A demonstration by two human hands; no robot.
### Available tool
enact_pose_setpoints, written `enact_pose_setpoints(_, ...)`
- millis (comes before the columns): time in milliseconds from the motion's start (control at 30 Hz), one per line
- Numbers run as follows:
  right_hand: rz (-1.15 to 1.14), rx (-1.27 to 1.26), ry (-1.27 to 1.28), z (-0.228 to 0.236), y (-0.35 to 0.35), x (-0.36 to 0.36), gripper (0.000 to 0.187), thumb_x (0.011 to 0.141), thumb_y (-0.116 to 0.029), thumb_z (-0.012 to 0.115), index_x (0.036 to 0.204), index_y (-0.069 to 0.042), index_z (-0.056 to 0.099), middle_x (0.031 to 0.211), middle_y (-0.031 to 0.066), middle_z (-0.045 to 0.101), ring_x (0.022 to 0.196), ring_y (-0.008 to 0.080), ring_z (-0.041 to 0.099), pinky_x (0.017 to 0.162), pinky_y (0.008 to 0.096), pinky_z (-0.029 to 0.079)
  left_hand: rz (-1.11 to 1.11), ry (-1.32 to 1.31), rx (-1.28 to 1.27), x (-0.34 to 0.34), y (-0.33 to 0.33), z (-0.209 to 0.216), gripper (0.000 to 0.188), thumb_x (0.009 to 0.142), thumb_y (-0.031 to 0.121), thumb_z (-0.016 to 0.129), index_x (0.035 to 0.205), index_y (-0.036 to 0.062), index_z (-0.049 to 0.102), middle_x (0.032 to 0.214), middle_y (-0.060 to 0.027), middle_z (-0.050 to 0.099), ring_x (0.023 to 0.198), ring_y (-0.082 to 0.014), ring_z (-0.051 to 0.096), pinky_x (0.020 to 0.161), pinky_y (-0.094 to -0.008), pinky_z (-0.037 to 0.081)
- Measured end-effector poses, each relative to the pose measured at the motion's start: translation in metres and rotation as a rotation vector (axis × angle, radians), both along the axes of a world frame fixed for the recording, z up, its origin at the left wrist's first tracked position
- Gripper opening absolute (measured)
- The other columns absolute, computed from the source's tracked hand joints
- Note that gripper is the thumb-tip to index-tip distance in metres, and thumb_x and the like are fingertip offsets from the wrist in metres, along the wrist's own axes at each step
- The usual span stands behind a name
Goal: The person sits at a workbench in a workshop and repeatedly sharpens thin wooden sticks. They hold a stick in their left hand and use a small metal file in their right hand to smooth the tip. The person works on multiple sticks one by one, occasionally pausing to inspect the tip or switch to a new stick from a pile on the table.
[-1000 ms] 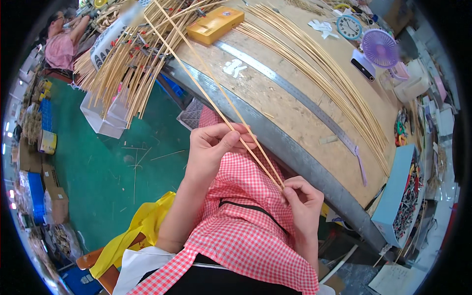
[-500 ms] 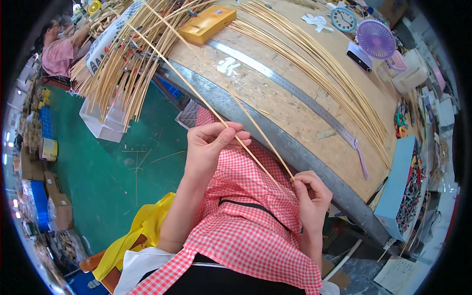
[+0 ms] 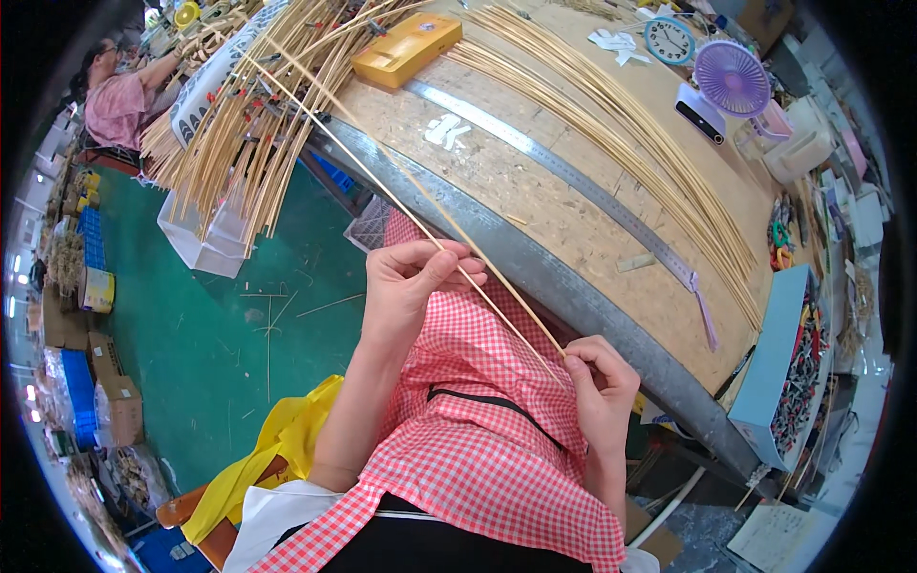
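My left hand [image 3: 413, 282] pinches a thin, pale cane stick [image 3: 363, 169] between thumb and fingers, partway along its length. That stick slants from the upper left down over my lap, its near end free in front of my apron. My right hand [image 3: 606, 377] grips the near end of a second thin stick [image 3: 521, 301] between thumb and forefinger. The second stick runs up and left, close beside the first and passing by the fingertips of my left hand. Both far ends reach toward a large bundle of similar sticks [image 3: 272, 158] with small clips among them.
The wooden worktable [image 3: 564, 224] has a metal edge and carries a long steel ruler [image 3: 573, 177], a yellow box [image 3: 406, 50], more long sticks [image 3: 650, 162], a purple fan [image 3: 731, 78] and a blue clock [image 3: 669, 41]. A blue box of clips [image 3: 772, 368] stands right. Another person [image 3: 119, 100] sits far left.
The right-hand stick has shifted left, nearer to the left-hand one, and its far end shows lower in view. My right hand has moved slightly left; my left hand keeps its grip.
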State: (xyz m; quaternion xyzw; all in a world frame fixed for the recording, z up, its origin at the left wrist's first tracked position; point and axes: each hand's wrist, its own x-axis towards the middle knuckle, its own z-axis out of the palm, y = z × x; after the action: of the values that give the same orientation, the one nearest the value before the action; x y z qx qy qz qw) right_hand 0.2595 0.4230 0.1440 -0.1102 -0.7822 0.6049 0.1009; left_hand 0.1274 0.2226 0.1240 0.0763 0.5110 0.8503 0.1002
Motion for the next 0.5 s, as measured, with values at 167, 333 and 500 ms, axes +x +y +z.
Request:
enact_pose_setpoints(167,0.038,0.065,0.046,-0.001,0.001,0.0,0.004,0.08,0.004,0.062,0.083,0.005,0.063,0.079,0.0091,0.061,0.07,0.0157,0.057,0.062,0.0249,0.044,-0.047,-0.005,-0.031,0.001,-0.001,0.007,0.02,0.089,0.004,0.058,0.101,-0.0114,0.062,0.089,-0.0221,0.067,0.082,-0.028,0.069,0.075,-0.0345,0.058)
enact_pose_setpoints(333,0.087,0.21,0.1,0.003,0.001,0.0,0.006,0.077,0.005,0.062,0.082,0.005,0.063,0.079,0.0128,0.062,0.071,0.0207,0.061,0.064,0.027,0.046,-0.044,-0.021,-0.021,0.003,0.001,0.009,0.02,0.089,0.002,0.057,0.101,-0.0127,0.062,0.089,-0.0237,0.067,0.083,-0.0296,0.069,0.075,-0.0366,0.058)
enact_pose_setpoints(500,0.188,0.201,0.11,0.005,0.004,-0.001,0.008,0.074,0.006,0.062,0.082,0.005,0.063,0.079,0.0135,0.063,0.073,0.0234,0.062,0.065,0.0286,0.047,-0.034,0.048,-0.047,0.006,0.0,0.01,0.021,0.089,0.007,0.06,0.1,-0.0105,0.062,0.087,-0.0221,0.067,0.08,-0.0292,0.069,0.074,-0.0405,0.059)
